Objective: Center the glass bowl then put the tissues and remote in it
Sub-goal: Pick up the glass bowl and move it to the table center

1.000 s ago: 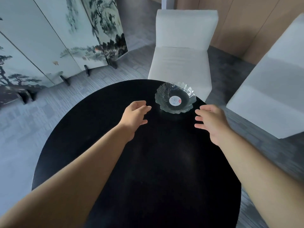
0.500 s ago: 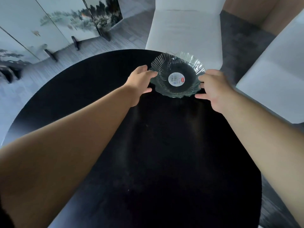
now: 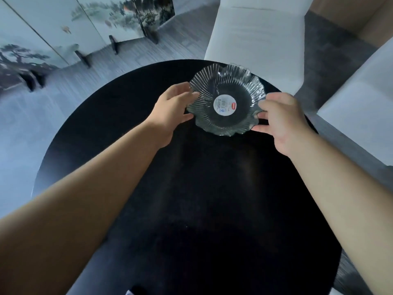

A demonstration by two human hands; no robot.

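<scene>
- Both bare forearms reach forward over the round black table [image 3: 191, 209], whose near half lies bare and dark under them.
- The left hand [image 3: 170, 111] meets the left rim of the glass bowl [image 3: 240, 122] — its fingers [image 3: 191, 95] lie close together along the fluted edge, with the thumb lower, just beside the rim; whether it presses the glass I cannot tell.
- The right hand [image 3: 280, 116] grips the right rim: the fingers curl in over the wavy edge and the thumb lies below it at the near side, so the rim sits pinched between them.
- The bowl sits between the two hands at the far part of the table, right of its middle and near the far edge; whether it rests on the top or is just lifted cannot be told.
- A round white label [image 3: 225, 104] sits in the middle of the bowl — it carries a small red mark at its right side and fine print too small to read.
- Beyond the table stands a white upholstered chair [image 3: 255, 39], its seat just behind the bowl.
- A second white seat [image 3: 361, 99] stands at the right, apart from the first.
- At far left a folding screen [image 3: 63, 28] painted with trees and hills stands on dark feet on the grey floor.
</scene>
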